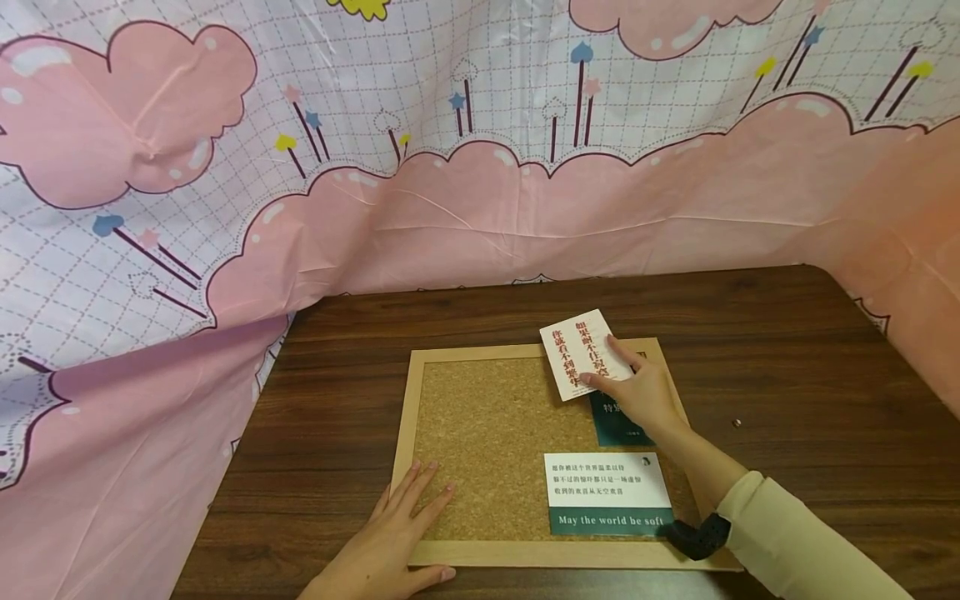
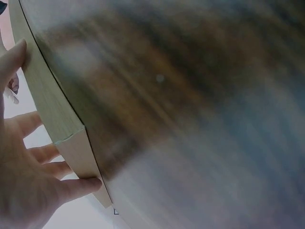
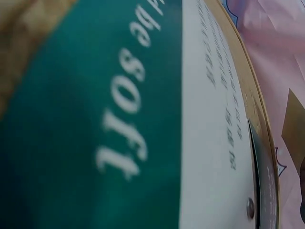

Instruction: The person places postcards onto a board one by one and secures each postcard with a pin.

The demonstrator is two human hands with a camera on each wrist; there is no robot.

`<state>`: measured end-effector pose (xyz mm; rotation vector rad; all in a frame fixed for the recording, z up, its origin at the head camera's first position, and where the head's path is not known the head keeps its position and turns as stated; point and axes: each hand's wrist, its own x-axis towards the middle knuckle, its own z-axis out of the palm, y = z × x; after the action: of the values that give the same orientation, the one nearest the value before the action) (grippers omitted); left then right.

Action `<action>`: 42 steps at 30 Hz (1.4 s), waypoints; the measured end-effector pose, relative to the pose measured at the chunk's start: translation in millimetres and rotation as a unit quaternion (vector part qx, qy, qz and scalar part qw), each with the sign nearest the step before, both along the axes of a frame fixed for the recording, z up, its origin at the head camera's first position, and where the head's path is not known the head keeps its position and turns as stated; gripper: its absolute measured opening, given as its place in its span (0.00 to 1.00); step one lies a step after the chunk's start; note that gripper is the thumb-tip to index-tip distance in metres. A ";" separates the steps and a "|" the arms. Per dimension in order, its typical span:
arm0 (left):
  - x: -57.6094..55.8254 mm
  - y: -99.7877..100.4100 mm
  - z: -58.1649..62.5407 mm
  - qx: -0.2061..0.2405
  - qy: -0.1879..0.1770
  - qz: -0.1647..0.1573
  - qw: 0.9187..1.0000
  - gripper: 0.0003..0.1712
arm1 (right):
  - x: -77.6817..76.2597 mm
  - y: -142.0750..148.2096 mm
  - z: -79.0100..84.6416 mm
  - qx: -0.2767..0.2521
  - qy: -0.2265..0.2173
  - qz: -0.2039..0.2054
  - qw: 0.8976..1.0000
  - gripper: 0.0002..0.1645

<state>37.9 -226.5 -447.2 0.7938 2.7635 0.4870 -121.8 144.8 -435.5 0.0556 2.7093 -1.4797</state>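
A white postcard point(image 1: 566, 350) with red Chinese lettering is held up by my right hand point(image 1: 641, 392), thumb and fingers at its right side. It overlaps the top of a dark green card point(image 1: 624, 423) on the cork board point(image 1: 480, 442). My left hand point(image 1: 397, 521) lies spread over the board's lower left corner. Its fingers reach onto the cork, and in the left wrist view the fingers rest along the wooden frame point(image 2: 52, 90). Below the green card, a white and green postcard point(image 1: 607, 481) reading "May the world be soft" lies on the cork; a round metal tack head point(image 3: 250, 208) shows on it.
A small shiny piece point(image 1: 737, 422) lies on the dark wood table point(image 1: 795, 358), right of the board. A pink and white patterned cloth point(image 1: 585, 217) hangs behind the table and along both sides. The black wrist camera point(image 1: 701, 537) covers the board's lower right part.
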 end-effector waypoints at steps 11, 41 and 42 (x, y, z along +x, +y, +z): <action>0.7 -0.9 -0.6 0.002 0.003 -0.001 1.000 0.52 | 23.5 -16.8 3.1 -0.011 -0.013 0.012 1.000 0.57; 1.1 -0.6 -1.6 0.001 0.021 0.002 1.000 0.52 | 55.8 -51.0 -6.0 0.104 0.005 0.066 0.992 0.61; 1.0 -0.6 -1.7 0.001 0.022 0.002 1.000 0.52 | 56.2 -51.5 -6.3 0.109 0.011 0.071 0.991 0.61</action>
<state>38.9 -227.1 -448.9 0.8100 2.8058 0.4788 -65.6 93.2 -441.8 -0.1417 2.8140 -1.1497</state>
